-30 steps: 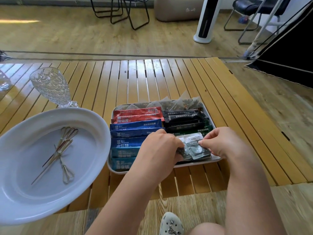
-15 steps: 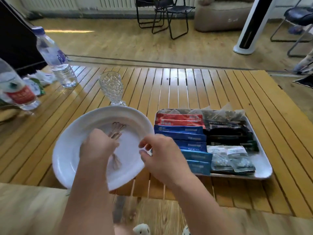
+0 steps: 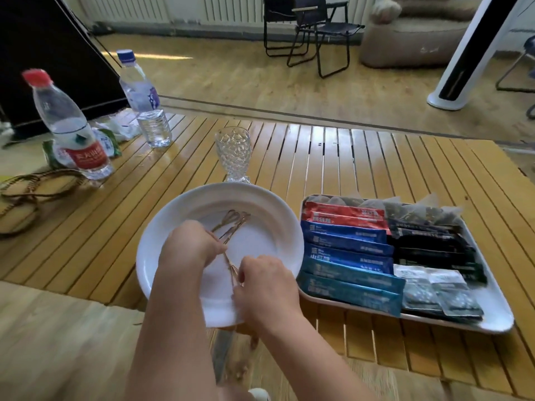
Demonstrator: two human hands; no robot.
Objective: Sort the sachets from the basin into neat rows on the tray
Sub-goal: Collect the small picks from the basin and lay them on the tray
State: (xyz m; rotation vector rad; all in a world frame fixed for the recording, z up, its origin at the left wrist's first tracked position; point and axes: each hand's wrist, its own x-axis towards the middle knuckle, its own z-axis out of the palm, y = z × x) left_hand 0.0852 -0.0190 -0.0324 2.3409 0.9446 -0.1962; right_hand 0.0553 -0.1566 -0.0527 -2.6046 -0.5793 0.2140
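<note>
A white tray on the right of the slatted table holds sachets in rows: red sachets at the back left, blue sachets in front of them, black sachets on the right and small clear packets at the front right. The white basin stands left of the tray and holds several thin metal picks. Both hands are inside the basin. My left hand pinches the picks near their middle. My right hand pinches their lower ends.
A patterned glass stands just behind the basin. Two water bottles and crumpled wrappers sit at the far left, with a coiled cord near the table edge. Chairs and a fan stand on the floor beyond.
Both hands left the clear packets on the tray and moved left into the basin, where they now pinch the metal picks. The view swung left.
</note>
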